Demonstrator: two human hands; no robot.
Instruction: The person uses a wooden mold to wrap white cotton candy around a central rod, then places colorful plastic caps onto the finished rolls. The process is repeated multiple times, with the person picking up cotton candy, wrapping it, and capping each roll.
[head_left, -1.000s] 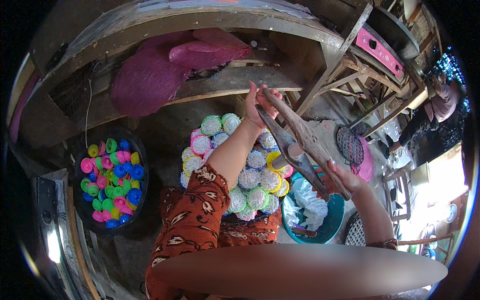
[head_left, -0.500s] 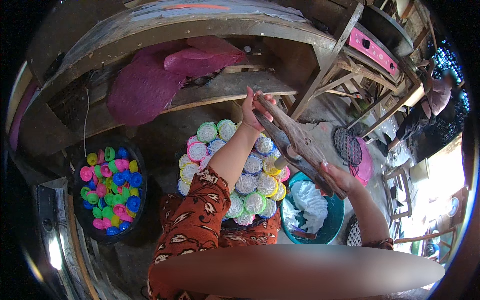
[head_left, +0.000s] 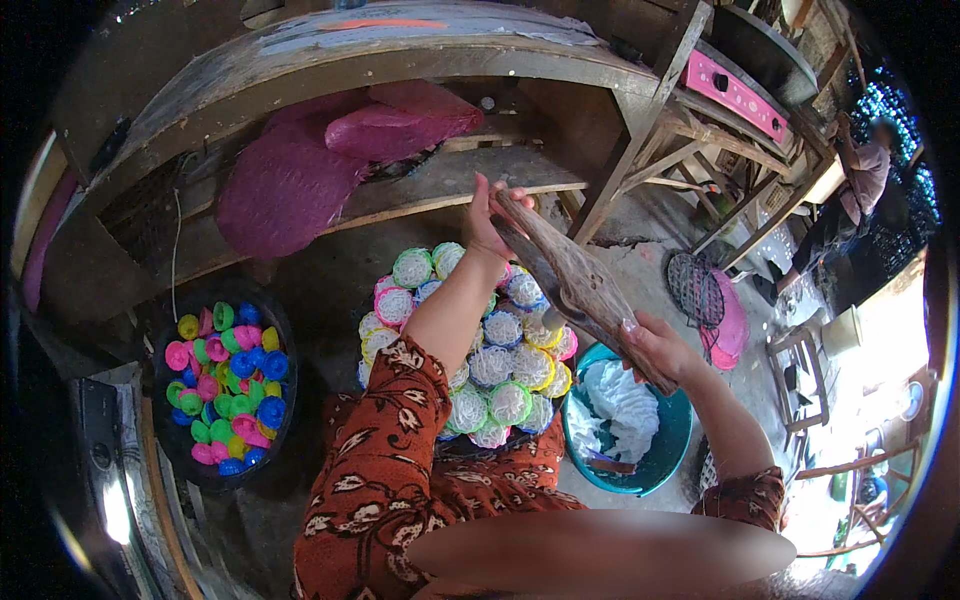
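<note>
Both hands grip a wooden noodle press (head_left: 580, 270), two long handles with a pale cylinder below them. At its upper left end, my left hand (head_left: 492, 215) is closed round the handles. The lower right end is in my right hand (head_left: 662, 350). Beneath the press is a pile of small coloured cups (head_left: 535, 368) filled with white strands, in pink, green, blue and yellow. Partly under my right hand stands a teal basin (head_left: 672, 462) with white dough (head_left: 622, 405) and a small flat brownish piece in it. My left forearm hides part of the pile.
To the left stands a black tub (head_left: 283, 430) of several empty coloured cups (head_left: 235, 385). A wooden bench (head_left: 400, 70) with a purple net bag (head_left: 285, 190) crosses the front. A pink stove (head_left: 735, 95) and another person (head_left: 855, 190) are at the right.
The press handles have come closer together at my left hand's end. Both hands have shifted slightly left with the press. The person at the right has moved a little.
</note>
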